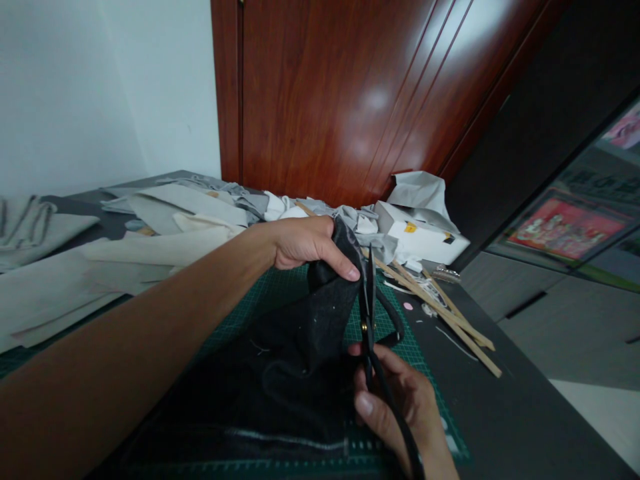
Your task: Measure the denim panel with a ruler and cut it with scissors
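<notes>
My left hand pinches the upper edge of a black cloth piece, thumb in front and fingers behind it. The cloth drapes down toward me, with loose white threads and a pale stitched line near its lower edge. In my right hand is a pair of black scissors with a brass-coloured pivot. Their blades point up and away, right beside the cloth edge at my left thumb, slightly parted at the tips. Whether cloth lies between the blades I cannot tell. A dark strap-like loop shows behind the scissors.
A green cutting mat lies under the cloth on a dark table. Pale fabric pieces spread over the left and back. A white box stands at the back right, near wooden strips. Behind is a reddish-brown wooden door.
</notes>
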`<state>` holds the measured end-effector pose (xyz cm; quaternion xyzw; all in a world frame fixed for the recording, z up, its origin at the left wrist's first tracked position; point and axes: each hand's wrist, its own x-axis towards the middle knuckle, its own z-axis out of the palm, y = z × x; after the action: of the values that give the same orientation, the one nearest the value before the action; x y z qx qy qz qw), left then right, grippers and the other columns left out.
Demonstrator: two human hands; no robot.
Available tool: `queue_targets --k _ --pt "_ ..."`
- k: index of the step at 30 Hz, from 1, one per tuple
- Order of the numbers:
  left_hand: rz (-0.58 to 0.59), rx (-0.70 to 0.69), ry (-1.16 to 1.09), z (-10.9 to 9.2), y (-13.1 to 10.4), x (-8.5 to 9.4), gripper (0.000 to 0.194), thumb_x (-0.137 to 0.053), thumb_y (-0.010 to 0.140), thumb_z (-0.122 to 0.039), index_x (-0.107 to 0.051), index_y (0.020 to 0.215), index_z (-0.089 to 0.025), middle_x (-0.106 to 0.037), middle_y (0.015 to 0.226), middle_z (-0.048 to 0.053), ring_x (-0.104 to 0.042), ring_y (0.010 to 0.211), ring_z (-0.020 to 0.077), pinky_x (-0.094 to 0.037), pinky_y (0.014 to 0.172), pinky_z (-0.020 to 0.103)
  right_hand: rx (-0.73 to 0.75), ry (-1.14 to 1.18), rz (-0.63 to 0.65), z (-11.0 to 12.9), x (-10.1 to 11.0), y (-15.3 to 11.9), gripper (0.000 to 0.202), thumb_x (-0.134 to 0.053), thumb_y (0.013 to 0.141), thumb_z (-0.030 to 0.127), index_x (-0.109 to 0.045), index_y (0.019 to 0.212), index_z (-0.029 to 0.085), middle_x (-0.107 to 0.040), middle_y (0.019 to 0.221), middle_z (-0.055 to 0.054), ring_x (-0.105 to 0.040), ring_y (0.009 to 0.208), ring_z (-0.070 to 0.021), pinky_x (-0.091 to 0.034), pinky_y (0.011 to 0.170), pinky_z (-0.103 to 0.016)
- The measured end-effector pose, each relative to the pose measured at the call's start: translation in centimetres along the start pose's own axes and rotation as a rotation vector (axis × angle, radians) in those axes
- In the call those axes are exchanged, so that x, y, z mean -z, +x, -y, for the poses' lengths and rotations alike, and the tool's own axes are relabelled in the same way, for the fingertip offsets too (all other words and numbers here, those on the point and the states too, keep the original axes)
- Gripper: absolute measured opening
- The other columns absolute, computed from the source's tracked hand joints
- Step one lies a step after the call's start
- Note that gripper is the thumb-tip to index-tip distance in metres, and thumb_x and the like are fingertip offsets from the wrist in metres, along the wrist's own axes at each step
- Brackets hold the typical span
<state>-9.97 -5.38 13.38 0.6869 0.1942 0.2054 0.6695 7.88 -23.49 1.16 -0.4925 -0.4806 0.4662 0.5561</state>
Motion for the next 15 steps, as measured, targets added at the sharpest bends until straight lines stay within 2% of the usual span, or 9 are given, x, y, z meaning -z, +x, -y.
queue_targets --k 7,15 --pt "0.007 -0.022 0.067 -0.33 -0.12 0.01 0.030 -0.095 0.058 -0.015 -0.081 0.084 -0.015 -0.083 0.084 0.008 -0.079 0.083 0.0262 -0.064 0.085 0.043 -0.002 -0.026 0.056 0.18 0.83 0.02 0.062 -0.093 0.067 0.058 -0.079 0.114 0.020 -0.054 0.067 0.003 -0.041 0.058 -0.0137 -0.030 0.054 -0.026" --pt "0.001 -0.006 0.072 -0.36 -0.16 0.01 0.029 -0.096 0.057 -0.015 -0.081 0.082 -0.014 -0.082 0.085 0.010 -0.078 0.083 0.0249 -0.063 0.088 0.040 0.009 -0.002 0.012 0.21 0.71 -0.26 0.057 -0.094 0.066 0.056 -0.080 0.107 0.020 -0.051 0.065 0.004 -0.038 0.057 -0.0128 -0.029 0.051 -0.025"
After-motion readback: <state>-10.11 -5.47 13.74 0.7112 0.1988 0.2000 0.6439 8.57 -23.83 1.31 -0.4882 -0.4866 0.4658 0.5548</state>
